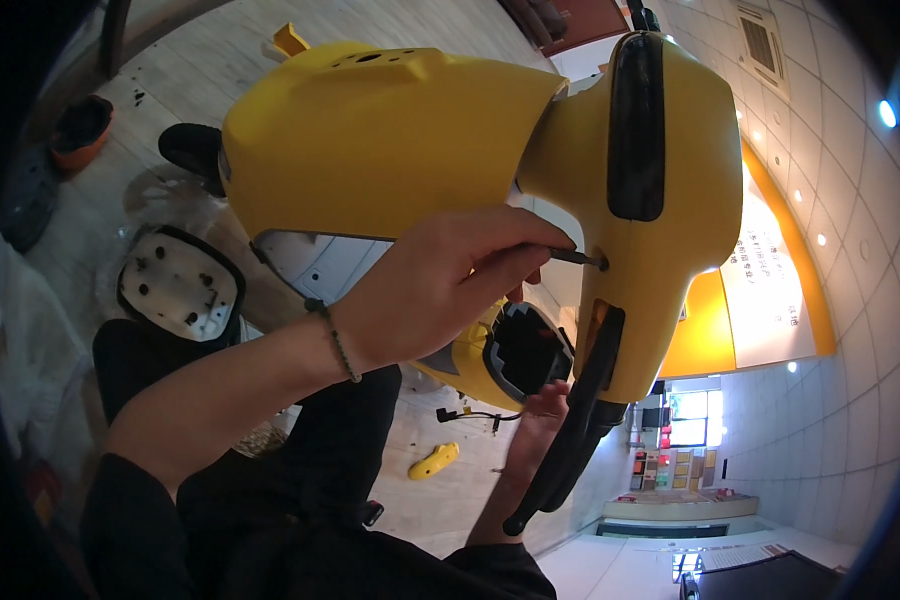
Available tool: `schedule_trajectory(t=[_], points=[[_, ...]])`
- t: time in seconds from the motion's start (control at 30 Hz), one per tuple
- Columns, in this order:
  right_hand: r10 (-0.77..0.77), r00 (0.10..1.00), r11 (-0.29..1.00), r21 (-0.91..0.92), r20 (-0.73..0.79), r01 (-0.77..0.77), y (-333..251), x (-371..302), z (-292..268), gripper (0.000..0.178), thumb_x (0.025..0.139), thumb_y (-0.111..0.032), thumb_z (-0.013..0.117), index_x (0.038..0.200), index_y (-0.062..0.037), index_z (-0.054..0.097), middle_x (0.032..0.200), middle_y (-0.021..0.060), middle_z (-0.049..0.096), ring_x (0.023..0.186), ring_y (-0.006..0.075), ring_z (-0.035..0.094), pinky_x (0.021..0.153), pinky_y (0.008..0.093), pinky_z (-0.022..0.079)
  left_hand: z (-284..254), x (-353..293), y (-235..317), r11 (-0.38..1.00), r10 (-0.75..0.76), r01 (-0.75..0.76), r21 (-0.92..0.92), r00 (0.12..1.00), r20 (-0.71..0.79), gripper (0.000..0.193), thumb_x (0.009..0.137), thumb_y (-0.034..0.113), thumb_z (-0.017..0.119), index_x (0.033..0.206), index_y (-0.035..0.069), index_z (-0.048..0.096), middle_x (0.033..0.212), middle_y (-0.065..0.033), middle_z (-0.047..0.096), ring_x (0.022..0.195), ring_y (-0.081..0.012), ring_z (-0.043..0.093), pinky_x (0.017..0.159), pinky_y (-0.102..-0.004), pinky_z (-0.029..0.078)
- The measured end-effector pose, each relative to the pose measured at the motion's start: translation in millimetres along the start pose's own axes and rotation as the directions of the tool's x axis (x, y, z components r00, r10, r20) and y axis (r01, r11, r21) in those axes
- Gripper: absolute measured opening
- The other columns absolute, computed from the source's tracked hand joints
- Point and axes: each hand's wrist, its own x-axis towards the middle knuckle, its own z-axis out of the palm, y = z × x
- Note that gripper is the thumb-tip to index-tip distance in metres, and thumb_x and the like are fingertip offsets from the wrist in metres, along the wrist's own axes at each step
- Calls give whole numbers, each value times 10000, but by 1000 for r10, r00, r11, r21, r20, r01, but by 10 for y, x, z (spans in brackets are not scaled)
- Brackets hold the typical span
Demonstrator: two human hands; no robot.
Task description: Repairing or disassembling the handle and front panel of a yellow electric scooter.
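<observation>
A yellow motor scooter (400,130) fills the upper middle of the head view. My left hand (435,275), with a beaded bracelet (335,340) at the wrist, pinches a thin dark screwdriver (570,256) between thumb and fingers; its handle is hidden. The screwdriver's tip meets a small hole in the yellow handlebar cover (660,265), below a long black panel (637,130). Lower down, my right hand (545,402) is beside the black brake lever (575,430). Its fingers are blurred and partly covered by the lever, so their grip does not show.
On the floor lie a small yellow cover piece (434,461) and a white, black-rimmed part (180,285). A black cable with a connector (470,415) hangs under the scooter. An orange-and-black part (82,132) rests at the far left, near clear plastic wrapping (50,330).
</observation>
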Motion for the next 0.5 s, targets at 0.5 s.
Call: schedule_trajectory(t=[0.5], points=[[-446,557,409,-394,700,823,-1352,177,1440,670,786,-193,574,1366,-46,271,1384,198,336,1308,348,303,1064,461,268,59,-28,79,999,-49,51,16,995,-88,222,903,126,549,1072,-8,603,895,-78,629,760,-101,605,666,-199,486]])
